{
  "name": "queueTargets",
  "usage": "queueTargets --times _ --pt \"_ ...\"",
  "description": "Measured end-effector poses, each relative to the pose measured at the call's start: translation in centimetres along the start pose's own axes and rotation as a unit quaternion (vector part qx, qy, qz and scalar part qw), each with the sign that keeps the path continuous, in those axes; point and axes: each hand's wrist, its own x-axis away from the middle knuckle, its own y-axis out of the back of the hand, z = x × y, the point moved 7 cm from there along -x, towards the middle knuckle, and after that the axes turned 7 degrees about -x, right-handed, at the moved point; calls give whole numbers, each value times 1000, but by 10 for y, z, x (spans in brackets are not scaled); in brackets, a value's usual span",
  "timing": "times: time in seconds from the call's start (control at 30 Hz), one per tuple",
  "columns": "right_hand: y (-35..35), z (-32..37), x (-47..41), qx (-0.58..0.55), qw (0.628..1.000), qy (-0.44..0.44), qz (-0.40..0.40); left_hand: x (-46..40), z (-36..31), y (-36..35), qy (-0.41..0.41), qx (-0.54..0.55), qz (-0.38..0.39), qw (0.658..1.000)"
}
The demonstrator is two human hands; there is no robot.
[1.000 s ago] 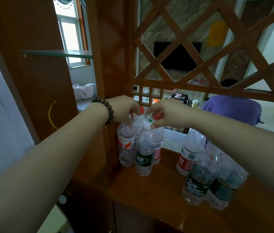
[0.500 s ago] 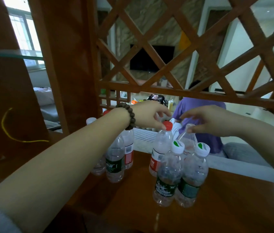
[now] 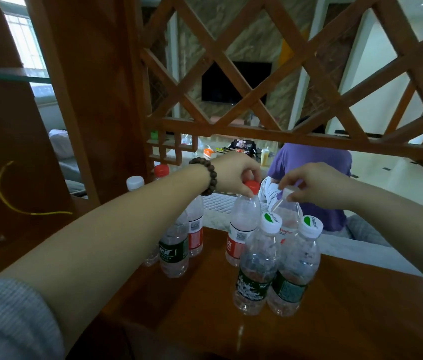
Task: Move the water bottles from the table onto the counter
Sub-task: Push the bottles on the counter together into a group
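Note:
Several clear water bottles stand on the wooden counter. My left hand, with a bead bracelet on the wrist, grips the red cap of a red-label bottle. My right hand pinches the white cap of a clear bottle behind the front pair. Two green-label bottles with white caps stand in front, one on the left and one on the right. A second group stands to the left: a green-label bottle, a red-label bottle and a white-capped bottle, partly hidden by my left forearm.
A wooden lattice screen rises behind the counter, with a thick wooden post at the left. A person in a purple shirt sits beyond the screen. A glass shelf juts out at the upper left.
Both hands left the left group of bottles and moved right. My left hand has closed on the red cap, and my right hand has pinched the white cap of the bottle behind.

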Motion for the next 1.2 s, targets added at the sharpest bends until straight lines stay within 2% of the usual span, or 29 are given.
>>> queueTargets --times 0.33,0.57,0.87,1.13,1.2 --pt "-5 34 -19 16 999 29 13 17 37 18 30 -20 -16 999" --pt "-14 52 -38 -22 999 45 0 21 50 10 46 -20 7 999" --pt "-19 62 -47 -19 998 54 33 25 55 8 50 -14 19 998" --pt "-14 66 -39 -21 998 46 44 31 47 13 67 -72 43 994" --pt "0 61 -28 -44 998 35 26 36 37 23 66 -85 19 994"
